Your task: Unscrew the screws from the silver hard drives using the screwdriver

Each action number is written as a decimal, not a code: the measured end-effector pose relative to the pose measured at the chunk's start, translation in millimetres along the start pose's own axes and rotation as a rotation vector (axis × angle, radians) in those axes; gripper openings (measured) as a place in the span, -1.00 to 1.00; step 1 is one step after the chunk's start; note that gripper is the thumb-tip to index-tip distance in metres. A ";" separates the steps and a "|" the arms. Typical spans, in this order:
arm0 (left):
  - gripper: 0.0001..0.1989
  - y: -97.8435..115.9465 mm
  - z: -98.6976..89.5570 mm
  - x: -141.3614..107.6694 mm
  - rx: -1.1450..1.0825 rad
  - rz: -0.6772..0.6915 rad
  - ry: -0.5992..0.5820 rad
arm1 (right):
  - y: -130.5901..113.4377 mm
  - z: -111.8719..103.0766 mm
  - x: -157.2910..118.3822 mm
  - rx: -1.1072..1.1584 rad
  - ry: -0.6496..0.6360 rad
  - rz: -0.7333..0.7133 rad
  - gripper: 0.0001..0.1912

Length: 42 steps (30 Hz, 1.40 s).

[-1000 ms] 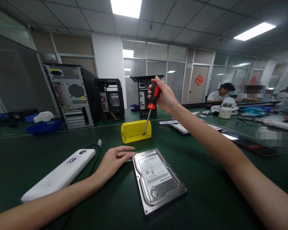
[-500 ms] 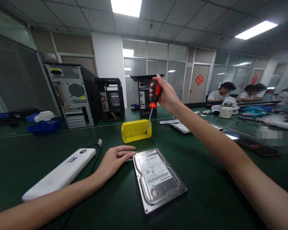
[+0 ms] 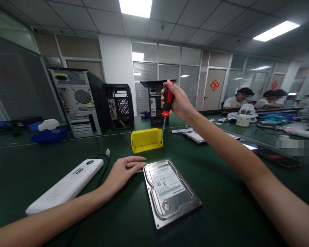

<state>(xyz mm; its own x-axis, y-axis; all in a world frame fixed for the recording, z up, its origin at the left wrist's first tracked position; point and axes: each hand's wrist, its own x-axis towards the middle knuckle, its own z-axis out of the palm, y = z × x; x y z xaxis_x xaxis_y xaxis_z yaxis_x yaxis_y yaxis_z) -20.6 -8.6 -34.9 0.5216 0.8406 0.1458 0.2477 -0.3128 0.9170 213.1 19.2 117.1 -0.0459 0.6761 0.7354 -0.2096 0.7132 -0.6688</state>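
Observation:
My right hand (image 3: 179, 101) is wrapped round the red and black handle of a screwdriver (image 3: 167, 101), held with its shaft pointing down. The tip is at the right end of a yellow tray (image 3: 145, 141) that stands on its side. A silver hard drive (image 3: 171, 195) with a white label lies flat on the green table (image 3: 113, 219). My left hand (image 3: 123, 171) rests at the drive's upper left corner, thumb against its edge and fingers stretched out. Under those fingertips a small pale piece shows, too hidden to make out.
A white power bank (image 3: 67, 187) with a black cable lies at the left. Computer cases (image 3: 79, 103) stand behind. Beyond my right forearm are another drive (image 3: 195, 137), a phone (image 3: 270, 154) and a jar (image 3: 243, 118). People sit at the far right.
The screwdriver has moved slightly right, its tip shifting from inside the yellow tray's right part to its right end. My left hand and the hard drive have stayed in place.

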 end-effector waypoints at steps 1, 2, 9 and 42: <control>-0.62 0.4 0.1 -0.1 -0.002 0.000 0.001 | -0.1 0.2 -0.3 0.010 -0.005 -0.002 -0.56; -0.62 0.7 0.2 -0.1 -0.004 0.002 0.002 | -0.3 0.3 -0.7 0.021 -0.010 -0.004 -0.57; -0.62 1.5 0.1 -0.3 -0.020 -0.002 0.014 | -2.5 1.6 -2.8 0.008 0.001 0.005 -0.58; -0.63 1.3 0.4 0.5 -0.008 -0.011 0.014 | 1.0 0.1 -2.9 -0.006 -0.011 -0.008 -0.62</control>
<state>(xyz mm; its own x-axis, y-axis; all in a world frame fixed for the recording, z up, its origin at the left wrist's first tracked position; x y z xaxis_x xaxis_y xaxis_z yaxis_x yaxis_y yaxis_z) -19.7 -8.8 -33.8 0.5076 0.8500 0.1408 0.2464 -0.2998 0.9216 212.9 17.9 114.3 -0.0550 0.6682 0.7420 -0.2046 0.7198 -0.6633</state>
